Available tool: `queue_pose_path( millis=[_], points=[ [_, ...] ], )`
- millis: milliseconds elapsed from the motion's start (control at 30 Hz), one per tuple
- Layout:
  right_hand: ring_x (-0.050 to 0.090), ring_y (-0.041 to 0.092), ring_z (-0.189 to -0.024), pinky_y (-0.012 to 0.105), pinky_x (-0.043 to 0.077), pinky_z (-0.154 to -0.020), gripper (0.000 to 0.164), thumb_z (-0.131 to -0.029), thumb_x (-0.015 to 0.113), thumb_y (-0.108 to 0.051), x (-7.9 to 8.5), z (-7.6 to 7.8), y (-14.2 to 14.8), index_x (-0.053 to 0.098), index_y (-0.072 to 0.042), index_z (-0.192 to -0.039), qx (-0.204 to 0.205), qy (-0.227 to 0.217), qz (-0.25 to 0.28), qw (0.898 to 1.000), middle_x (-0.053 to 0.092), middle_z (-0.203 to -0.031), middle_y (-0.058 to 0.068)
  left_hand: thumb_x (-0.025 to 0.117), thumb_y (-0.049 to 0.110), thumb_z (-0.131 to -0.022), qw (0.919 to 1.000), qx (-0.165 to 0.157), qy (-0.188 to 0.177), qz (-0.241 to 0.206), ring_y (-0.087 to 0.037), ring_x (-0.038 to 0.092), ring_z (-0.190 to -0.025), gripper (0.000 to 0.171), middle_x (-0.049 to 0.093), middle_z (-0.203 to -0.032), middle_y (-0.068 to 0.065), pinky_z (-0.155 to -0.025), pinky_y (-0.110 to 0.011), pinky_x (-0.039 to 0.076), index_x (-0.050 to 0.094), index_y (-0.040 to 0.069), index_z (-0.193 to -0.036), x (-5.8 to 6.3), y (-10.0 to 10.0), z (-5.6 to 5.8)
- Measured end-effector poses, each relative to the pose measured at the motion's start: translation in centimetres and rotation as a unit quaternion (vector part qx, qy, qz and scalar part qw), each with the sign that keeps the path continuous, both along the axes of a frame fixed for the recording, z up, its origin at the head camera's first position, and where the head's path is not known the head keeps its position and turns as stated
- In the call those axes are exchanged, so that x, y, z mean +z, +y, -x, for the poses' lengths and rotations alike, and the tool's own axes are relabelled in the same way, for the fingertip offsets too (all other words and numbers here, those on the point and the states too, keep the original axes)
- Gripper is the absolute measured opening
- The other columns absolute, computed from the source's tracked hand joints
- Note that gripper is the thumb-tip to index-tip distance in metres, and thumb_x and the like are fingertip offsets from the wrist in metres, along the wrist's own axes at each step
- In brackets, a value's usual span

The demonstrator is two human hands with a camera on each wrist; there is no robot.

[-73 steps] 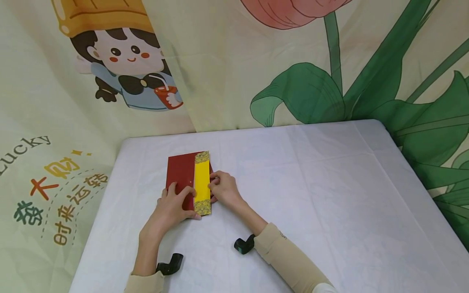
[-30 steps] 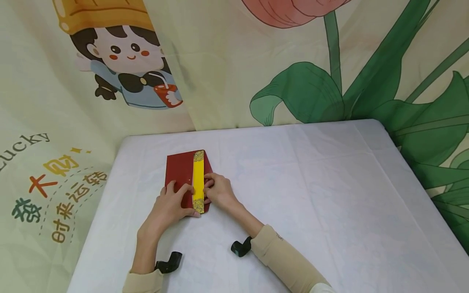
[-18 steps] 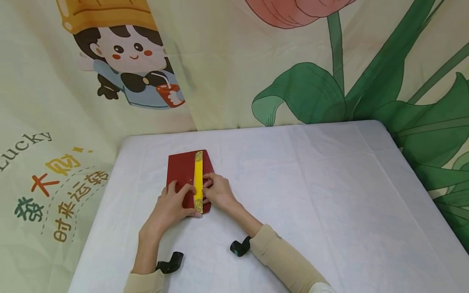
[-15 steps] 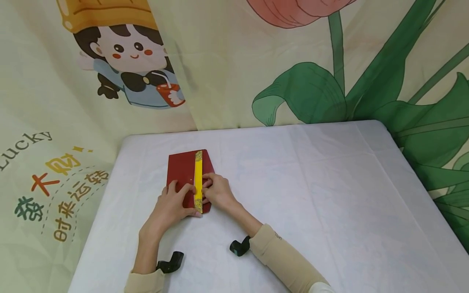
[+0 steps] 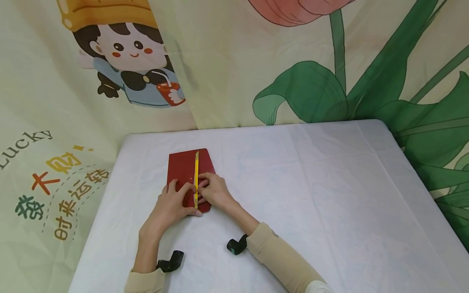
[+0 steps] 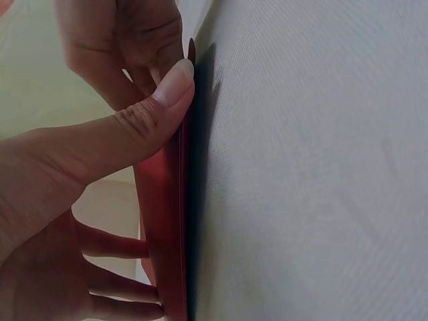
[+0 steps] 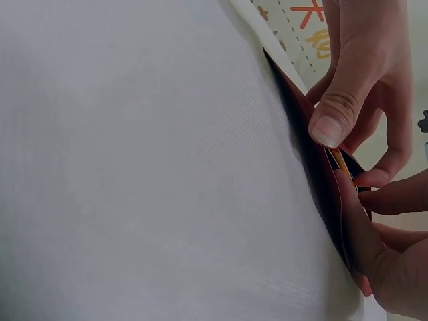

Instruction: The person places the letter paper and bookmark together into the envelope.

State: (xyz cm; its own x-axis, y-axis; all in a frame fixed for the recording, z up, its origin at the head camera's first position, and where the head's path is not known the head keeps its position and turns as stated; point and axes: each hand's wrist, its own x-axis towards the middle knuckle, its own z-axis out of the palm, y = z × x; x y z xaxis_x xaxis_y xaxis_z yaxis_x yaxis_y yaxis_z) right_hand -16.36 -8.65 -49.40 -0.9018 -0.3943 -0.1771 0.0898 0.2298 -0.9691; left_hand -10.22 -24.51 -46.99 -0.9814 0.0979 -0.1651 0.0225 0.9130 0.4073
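Note:
A red envelope (image 5: 179, 165) lies on the white-covered table, its flap spread to the right. Only a thin strip of a yellow card (image 5: 196, 165) shows at the envelope's mouth; the rest is hidden inside. My left hand (image 5: 170, 207) holds the envelope by its near edge, thumb at the corner and fingers bent over the top. From the right, my right hand (image 5: 216, 192) pinches the card's outer edge over the flap. The right wrist view shows the envelope's mouth slightly parted around the card's edge (image 7: 339, 159).
A white cloth covers the table (image 5: 293, 195), whose back edge meets a printed curtain (image 5: 220, 81). Black wrist-worn devices (image 5: 171, 261) sit by both sleeves, over the near part of the table.
The yellow card has slid left into the red envelope, its visible part narrowing from a broad band to a thin strip. My right hand has moved left with it; the left stays put.

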Motion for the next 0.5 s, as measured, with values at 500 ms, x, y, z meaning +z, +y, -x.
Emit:
queue_pose_path(
  millis=[500],
  points=[
    [0.077, 0.025, -0.072, 0.030, 0.062, -0.062, 0.040, -0.097, 0.059, 0.005, -0.27, 0.59, -0.03, 0.058, 0.007, -0.137, 0.031, -0.039, 0.034, 0.998, 0.076, -0.093, 0.014, 0.091, 0.042, -0.075, 1.0000, -0.001, 0.000, -0.001, -0.063, 0.032, -0.135, 0.077, 0.031, -0.150, -0.038, -0.100, -0.077, 0.037, 0.055, 0.014, -0.137, 0.07, 0.08, 0.00]
  ],
)
